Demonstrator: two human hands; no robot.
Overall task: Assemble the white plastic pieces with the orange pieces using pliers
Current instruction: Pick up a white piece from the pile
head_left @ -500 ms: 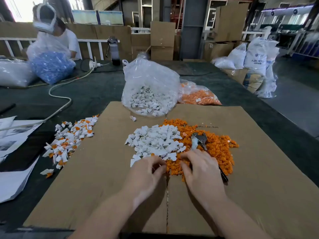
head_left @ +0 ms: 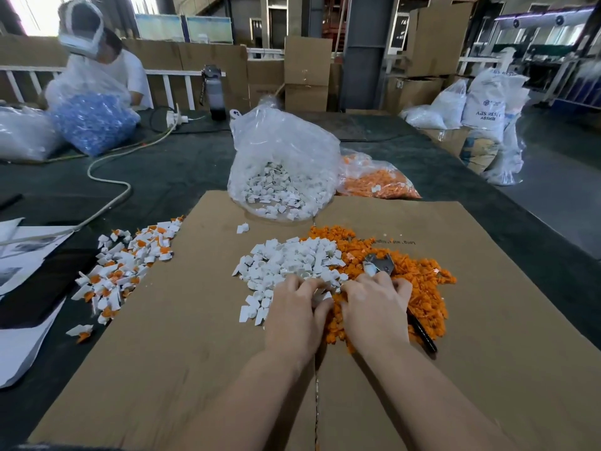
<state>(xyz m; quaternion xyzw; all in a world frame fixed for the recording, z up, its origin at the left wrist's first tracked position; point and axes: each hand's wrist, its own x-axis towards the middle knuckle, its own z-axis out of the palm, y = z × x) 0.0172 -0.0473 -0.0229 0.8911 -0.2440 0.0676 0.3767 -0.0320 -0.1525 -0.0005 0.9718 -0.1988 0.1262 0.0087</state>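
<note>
At six o'clock a matt brown cardboard sheet [head_left: 487, 320] lies with a slightly rough, fibrous face. On it at twelve o'clock sit white pieces [head_left: 289, 258] of smooth, dull plastic, and at two o'clock orange pieces [head_left: 419, 281] of smooth plastic with a faint sheen. Among the orange ones the pliers [head_left: 379, 263] show bright bare metal at the head and a black matt handle at four o'clock. Further at twelve o'clock a clear bag [head_left: 283, 148] of thin glossy plastic film is crinkled. The table [head_left: 182, 177] wears a dark matt cloth-like cover. At nine o'clock lie smooth paper sheets [head_left: 19, 349].
</note>
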